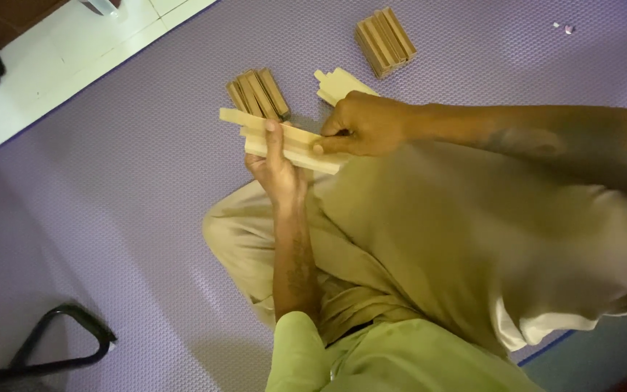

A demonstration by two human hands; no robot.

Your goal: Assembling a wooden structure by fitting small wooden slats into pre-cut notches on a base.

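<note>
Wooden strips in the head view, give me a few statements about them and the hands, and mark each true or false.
1. Both hands grip the pale wooden strips. True.
2. The left hand grips from below, a finger laid over the top strip. True.
3. The right hand rests flat on the purple mat. False: it pinches the strips' right end.
4. Two brown bundles lie on the mat. True.
5. The far bundle sits on the white tiles. False: it is on the mat.
</note>
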